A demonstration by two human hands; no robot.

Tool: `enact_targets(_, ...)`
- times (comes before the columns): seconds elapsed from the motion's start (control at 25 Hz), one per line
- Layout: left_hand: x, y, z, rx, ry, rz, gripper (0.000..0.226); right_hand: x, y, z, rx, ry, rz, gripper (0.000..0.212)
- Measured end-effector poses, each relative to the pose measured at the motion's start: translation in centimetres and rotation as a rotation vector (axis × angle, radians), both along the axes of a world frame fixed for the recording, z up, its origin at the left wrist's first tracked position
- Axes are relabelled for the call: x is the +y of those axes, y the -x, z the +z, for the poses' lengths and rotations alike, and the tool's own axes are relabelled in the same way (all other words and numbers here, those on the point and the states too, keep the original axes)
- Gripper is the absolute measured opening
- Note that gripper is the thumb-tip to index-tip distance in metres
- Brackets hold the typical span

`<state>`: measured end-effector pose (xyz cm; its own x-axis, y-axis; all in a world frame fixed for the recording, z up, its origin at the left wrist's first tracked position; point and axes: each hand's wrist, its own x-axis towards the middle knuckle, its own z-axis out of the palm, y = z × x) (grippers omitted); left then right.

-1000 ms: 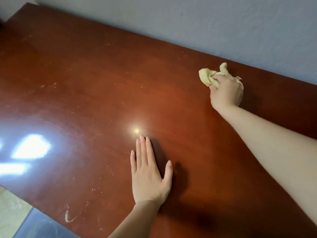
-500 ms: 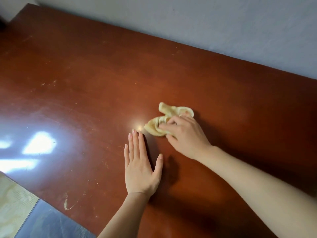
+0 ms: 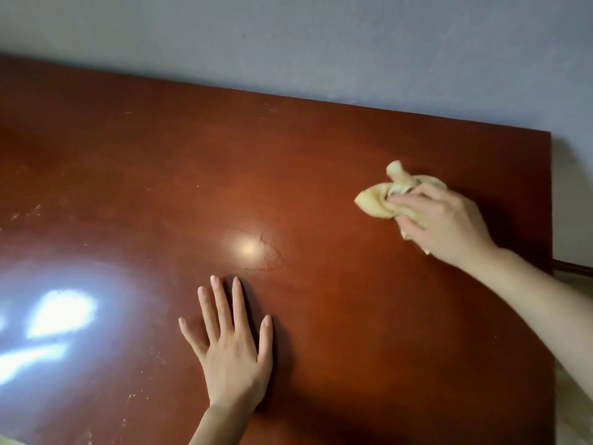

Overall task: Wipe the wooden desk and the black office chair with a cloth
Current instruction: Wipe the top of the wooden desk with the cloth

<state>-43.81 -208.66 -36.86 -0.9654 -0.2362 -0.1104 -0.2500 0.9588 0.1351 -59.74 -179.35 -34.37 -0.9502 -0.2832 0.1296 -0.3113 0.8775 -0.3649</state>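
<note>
No text, label, brand, number or sign can be read anywhere in the view. Nothing legible is carried by the desk, by the cloth or by the wall behind it.

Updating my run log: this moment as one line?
wiping desk | right hand grips cloth on desk | left hand flat on desk
</note>
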Motion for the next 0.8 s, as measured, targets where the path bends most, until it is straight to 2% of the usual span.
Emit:
enact_targets(0.2,0.6,2.9,0.8,0.049,0.045,-0.112,0.069,-0.2,5.2,-0.4,-0.004,0.002,-0.416,0.029)
enact_targets(0.36,1.5,9.9,0.9,0.071,0.068,-0.159,0.07,-3.5,8.9,-0.7,0.012,-0.05,-0.531,0.029)
enact_targets(0.56,1.4,13.8,-0.3,0.097,-0.004,-0.125,0.07,-8.6,12.3,-1.0,0.006,-0.099,-0.417,0.034)
enact_targets(0.8,0.9,14.3,-1.0,0.196,-0.178,-0.073,0.062,-13.8,9.2,-1.1,0.06,0.034,0.03,0.027)
